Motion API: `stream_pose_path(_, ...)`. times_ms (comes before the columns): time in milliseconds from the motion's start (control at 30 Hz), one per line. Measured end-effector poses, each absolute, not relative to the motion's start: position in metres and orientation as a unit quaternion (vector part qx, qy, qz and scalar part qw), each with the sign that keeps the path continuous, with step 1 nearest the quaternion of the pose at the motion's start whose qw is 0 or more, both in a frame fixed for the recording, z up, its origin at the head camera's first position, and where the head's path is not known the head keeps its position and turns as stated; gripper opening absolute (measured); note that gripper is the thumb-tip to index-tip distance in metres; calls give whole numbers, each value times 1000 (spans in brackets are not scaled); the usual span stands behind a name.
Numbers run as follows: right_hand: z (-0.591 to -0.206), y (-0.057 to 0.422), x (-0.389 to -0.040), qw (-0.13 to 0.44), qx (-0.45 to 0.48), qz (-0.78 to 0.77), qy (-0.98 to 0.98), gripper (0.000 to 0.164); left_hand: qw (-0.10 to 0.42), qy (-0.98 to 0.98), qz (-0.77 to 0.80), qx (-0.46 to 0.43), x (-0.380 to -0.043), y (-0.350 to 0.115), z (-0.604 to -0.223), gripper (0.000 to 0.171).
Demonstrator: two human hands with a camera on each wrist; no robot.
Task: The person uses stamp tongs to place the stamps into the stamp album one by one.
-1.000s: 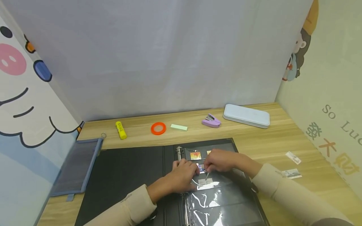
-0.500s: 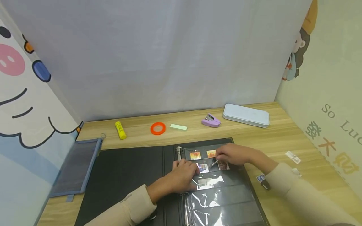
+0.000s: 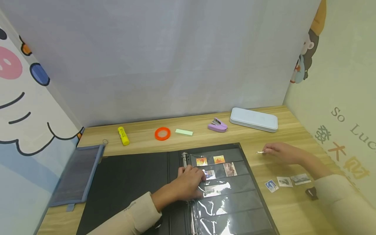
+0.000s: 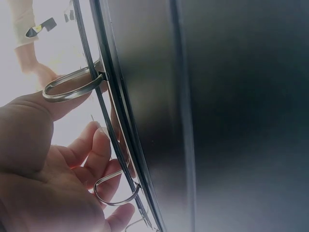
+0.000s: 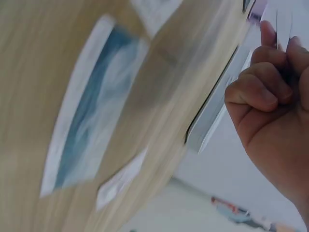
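Observation:
A black ring binder (image 3: 132, 182) lies open, clear pocket pages on its right side. My left hand (image 3: 189, 182) rests relaxed on the page's inner edge beside the metal rings (image 4: 72, 94). Two orange stamps (image 3: 219, 159) sit in the top pocket. Below them are a brown stamp (image 3: 230, 169) and a blue-purple stamp (image 3: 210, 175), partly behind my left fingers. A pale stamp (image 3: 212, 190) under glare fills part of the third row. Right of the binder, my right hand (image 3: 283, 152) pinches silver tweezers (image 3: 260, 152) above the table, their two prongs (image 5: 284, 26) visible in the right wrist view.
Loose on the table at right lie a blue stamp (image 3: 271, 186), a grey stamp (image 3: 284, 181) and a wide landscape stamp (image 3: 301, 179). Along the back are a glue stick (image 3: 123, 136), orange tape roll (image 3: 162, 133), purple stapler (image 3: 217, 125) and pale case (image 3: 254, 119). A mesh pouch (image 3: 74, 173) lies left.
With the tweezers, my right hand has moved right from the pockets to over the table. The brown stamp in the second row is now uncovered. My left hand has stayed put.

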State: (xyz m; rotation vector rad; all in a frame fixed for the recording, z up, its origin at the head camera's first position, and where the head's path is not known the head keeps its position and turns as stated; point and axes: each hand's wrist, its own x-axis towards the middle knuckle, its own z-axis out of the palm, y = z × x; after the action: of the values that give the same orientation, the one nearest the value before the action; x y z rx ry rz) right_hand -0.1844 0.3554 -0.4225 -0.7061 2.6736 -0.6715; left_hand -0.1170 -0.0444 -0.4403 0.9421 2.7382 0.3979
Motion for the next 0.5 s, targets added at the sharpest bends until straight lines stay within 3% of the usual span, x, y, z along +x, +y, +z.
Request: stream_pose_path(500, -424, 452, -162, 146, -132, -222, 955, 24, 115, 930, 140, 320, -118, -45, -441, 42)
